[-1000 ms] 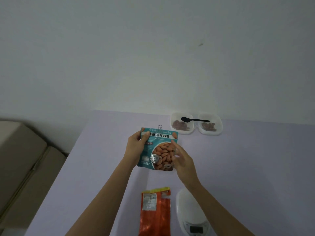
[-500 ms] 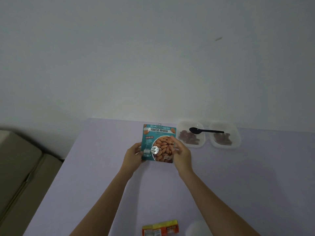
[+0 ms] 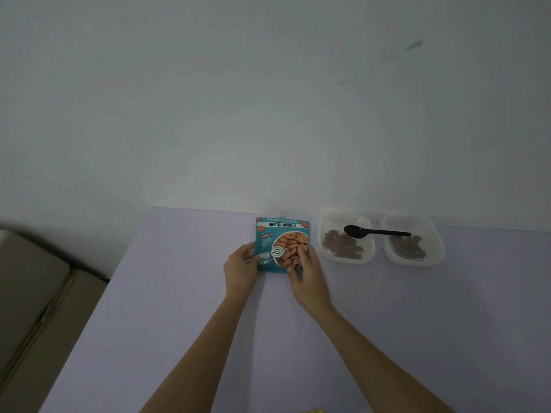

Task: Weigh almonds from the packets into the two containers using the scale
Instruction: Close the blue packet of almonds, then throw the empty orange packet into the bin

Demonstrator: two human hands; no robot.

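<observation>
A teal roasted-almonds packet (image 3: pixel 280 238), clipped at its top with a binder clip (image 3: pixel 282 216), stands near the table's far edge against the wall. My left hand (image 3: pixel 241 269) grips its lower left corner. My right hand (image 3: pixel 308 277) holds its lower right side, fingers across the front. To the right sit two clear plastic containers, the left container (image 3: pixel 346 238) and the right container (image 3: pixel 413 241), each with brown almonds inside. A black spoon (image 3: pixel 372 231) lies across both rims. The scale is out of view.
The lilac table (image 3: pixel 179 308) ends at a left edge, with beige furniture (image 3: pixel 32 293) beyond it. A white wall (image 3: pixel 268 99) rises right behind the table. A yellow sliver of another packet (image 3: pixel 313 410) shows at the bottom edge.
Both hands have carried the teal packet away from me to the table's far edge beside the containers. The view has tilted up, so the orange packet and the scale have dropped out of sight.
</observation>
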